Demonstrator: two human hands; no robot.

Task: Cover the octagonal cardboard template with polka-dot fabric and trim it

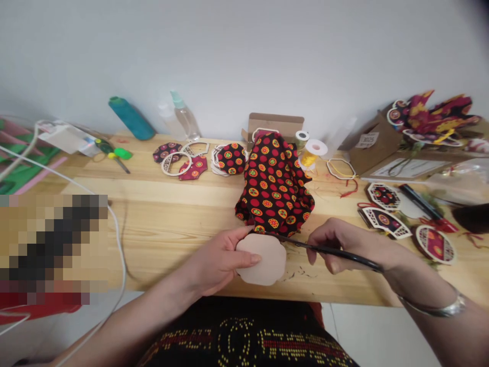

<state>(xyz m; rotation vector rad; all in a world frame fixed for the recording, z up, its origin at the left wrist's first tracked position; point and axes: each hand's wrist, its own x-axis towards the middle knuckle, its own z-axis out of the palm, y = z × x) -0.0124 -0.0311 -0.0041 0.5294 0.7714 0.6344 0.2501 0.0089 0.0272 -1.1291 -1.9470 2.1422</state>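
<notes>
A label (368, 139) on the cardboard box (372, 159) at right appears to read "3025"; its smaller print is illegible. The left hand (221, 260) grips a pale scalloped board (269, 267) over the table's (164, 209) near edge, patterned fabric (275, 186) just beyond. The right hand (338, 244) holds black-handled scissors (347, 252), their tips hard to make out against the fabric. Pixelation hides 1 patch at far left.

On my feed, a plain, pale wall (229, 56) rises behind a light wooden table (160, 204); below, I see parts of a pale floor (367, 331), probably tiled.
</notes>
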